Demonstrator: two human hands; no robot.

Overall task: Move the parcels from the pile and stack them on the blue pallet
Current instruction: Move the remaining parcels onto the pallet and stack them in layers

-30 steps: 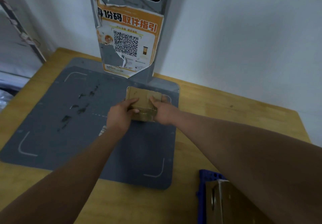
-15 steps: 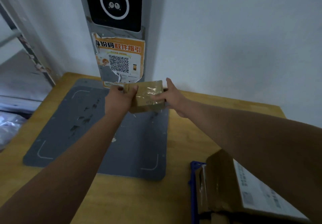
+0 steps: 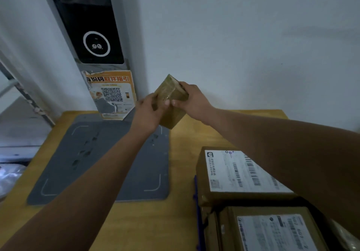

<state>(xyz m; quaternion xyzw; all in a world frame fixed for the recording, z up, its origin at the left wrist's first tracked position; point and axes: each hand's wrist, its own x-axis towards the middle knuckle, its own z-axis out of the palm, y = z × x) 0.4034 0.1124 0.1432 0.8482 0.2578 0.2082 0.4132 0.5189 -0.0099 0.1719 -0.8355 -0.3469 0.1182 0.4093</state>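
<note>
Risk 1, slip: small parcel (image 3: 170, 100) is held up in the air, tilted on 1 corner, w/ glossy tape over its brown faces. Left hand (image 3: 149, 112) and right hand (image 3: 191, 102) both clamp it, thumbs on the near face, fingers curled round the sides. If 1 thumb loosens, it prob. swings or drops onto the grey mat (image 3: 109, 163) or the table (image 3: 181, 172).

Risk 2, bad landing: blue pallet (image 3: 196, 196), at near right corner of table, shows only a thin blue edge. Far labelled parcel (image 3: 243, 172) and near labelled parcel (image 3: 272, 231) cover the rest of what's visible. No bare slot seen, so the small one likely goes on top. Can't tell if the 2 tops are level; set off-centre, it may tip.

Risk 3, knock: right forearm crosses over the stack; a low sweep could nudge it.

Item: small parcel. Brown cardboard, box-shaped, compact vs. the 2 on the pallet, shiny w/ tape, no label visible. Loc.: above far edge of table, over far right corner of mat, near poster (image 3: 112, 94) on scanner post (image 3: 93, 36), well apart from pallet.
</note>
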